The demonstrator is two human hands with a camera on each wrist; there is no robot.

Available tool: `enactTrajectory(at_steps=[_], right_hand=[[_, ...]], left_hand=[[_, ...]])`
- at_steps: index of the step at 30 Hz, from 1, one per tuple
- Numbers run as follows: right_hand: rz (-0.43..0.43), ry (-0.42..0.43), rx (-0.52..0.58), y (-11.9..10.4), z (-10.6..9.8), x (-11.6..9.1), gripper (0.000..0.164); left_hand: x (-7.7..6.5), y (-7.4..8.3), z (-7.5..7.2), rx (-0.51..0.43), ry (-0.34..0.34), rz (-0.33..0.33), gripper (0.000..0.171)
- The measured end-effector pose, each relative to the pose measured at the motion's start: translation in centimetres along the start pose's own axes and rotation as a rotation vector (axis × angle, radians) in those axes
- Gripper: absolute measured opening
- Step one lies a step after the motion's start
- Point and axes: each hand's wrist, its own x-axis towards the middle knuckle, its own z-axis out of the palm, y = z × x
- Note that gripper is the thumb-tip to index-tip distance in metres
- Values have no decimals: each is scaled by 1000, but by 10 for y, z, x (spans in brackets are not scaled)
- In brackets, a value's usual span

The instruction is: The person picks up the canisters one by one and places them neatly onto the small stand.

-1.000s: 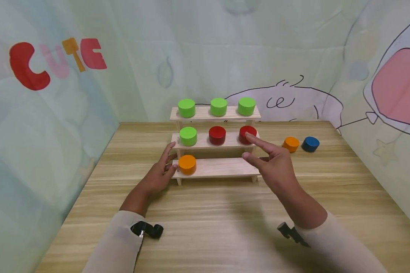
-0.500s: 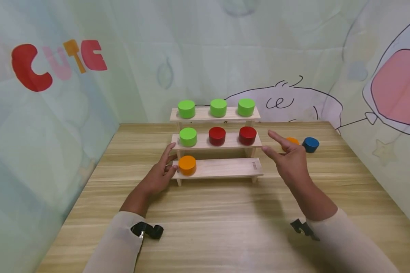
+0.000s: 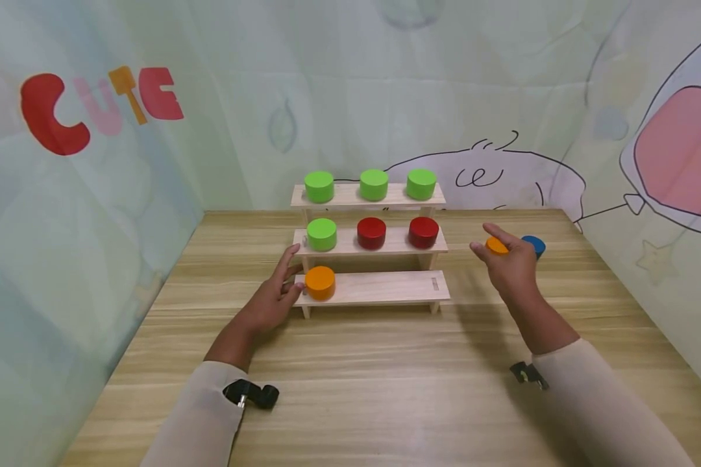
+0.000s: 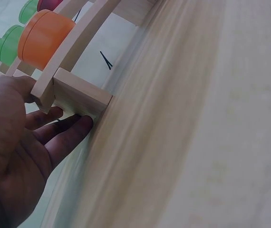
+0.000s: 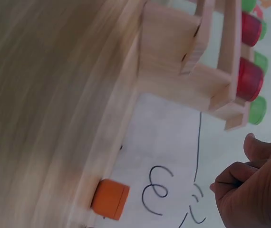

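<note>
A three-tier wooden display stand (image 3: 385, 287) stands on the table. My left hand (image 3: 269, 301) holds its left end; in the left wrist view the thumb is at the end of the bottom shelf and the fingers reach under it to the leg. Beside that thumb an orange disc (image 3: 320, 283) sits on the bottom shelf. To the right of the stand, my right hand (image 3: 514, 263) hovers with thumb and index finger apart, holding nothing. Behind it lie another orange disc (image 3: 496, 246) and a blue disc (image 3: 534, 246), both partly hidden by the hand.
The top shelf bears green discs, the rightmost a green disc (image 3: 421, 184). On the middle shelf are a green disc (image 3: 322, 234), a red disc (image 3: 371, 233) and another red disc (image 3: 423, 232). A printed cloth (image 3: 350, 104) hangs behind the wooden table (image 3: 350, 389).
My right hand has moved right from the red disc at the middle shelf's right end, over to the loose orange and blue discs. The left hand has stayed at the stand.
</note>
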Motion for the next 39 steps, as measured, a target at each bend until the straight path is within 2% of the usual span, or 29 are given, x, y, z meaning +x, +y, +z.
enactTrajectory(at_steps=[5,14,24,39], right_hand=[[0,-19,-63,13,-5,16,56],[102,-84,-208,26,-10,45,61],[160,-162,-343,39,-14,73,63],[160,-262,-454,55,-22,90,58]], left_hand=[[0,3,1,10,-1,-8,79],[0,3,0,-4,-6,-7,79],[0,3,-1,5,-6,-13,78],[-1,4,-1,3,-4,-11,78]])
